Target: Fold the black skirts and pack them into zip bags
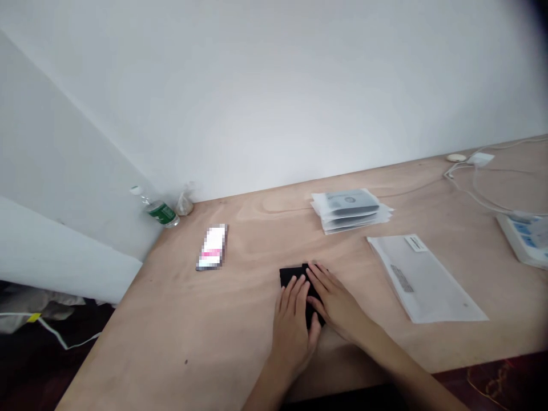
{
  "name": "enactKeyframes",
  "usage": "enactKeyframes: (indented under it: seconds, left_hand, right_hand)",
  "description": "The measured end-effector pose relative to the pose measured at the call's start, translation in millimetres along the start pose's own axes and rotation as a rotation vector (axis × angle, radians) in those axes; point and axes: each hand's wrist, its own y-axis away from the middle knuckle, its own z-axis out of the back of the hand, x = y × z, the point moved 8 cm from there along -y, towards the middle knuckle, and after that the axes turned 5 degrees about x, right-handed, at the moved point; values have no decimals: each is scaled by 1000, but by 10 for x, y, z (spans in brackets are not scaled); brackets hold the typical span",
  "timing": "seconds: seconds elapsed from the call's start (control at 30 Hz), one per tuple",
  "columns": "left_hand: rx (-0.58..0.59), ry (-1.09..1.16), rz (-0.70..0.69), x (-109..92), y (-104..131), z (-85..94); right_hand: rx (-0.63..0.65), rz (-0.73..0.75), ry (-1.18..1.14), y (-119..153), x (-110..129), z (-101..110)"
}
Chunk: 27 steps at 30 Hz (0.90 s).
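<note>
A folded black cloth-like item lies flat on the wooden table, partly covered by both hands. My left hand rests on its left part, palm down with fingers laid out. Across its right part lies my right hand, also flat, its fingertips at the item's far edge. To the right is a flat translucent bag with a white label. Behind the hands sits a stack of packed clear bags with dark contents.
A phone with a lit screen lies on the table at the left. A green-labelled bottle and a small knotted bag stand by the wall. White cables and a power strip are at the right.
</note>
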Motion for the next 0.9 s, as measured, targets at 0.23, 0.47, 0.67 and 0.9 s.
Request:
enactKeyframes:
  seconds: [0.23, 0.47, 0.67, 0.9]
  left_hand:
    - [211, -160, 41, 114, -3, -290]
    - [266, -115, 58, 111, 15, -265]
    - [234, -85, 40, 120, 1, -233]
    - [-107, -63, -167, -231, -21, 410]
  right_hand:
    - [26, -27, -4, 30, 22, 22]
    - [-275, -518, 209, 598, -735, 516]
    - [-202, -695, 297, 885, -1032, 590]
    - [-303, -221, 222, 699, -187, 903]
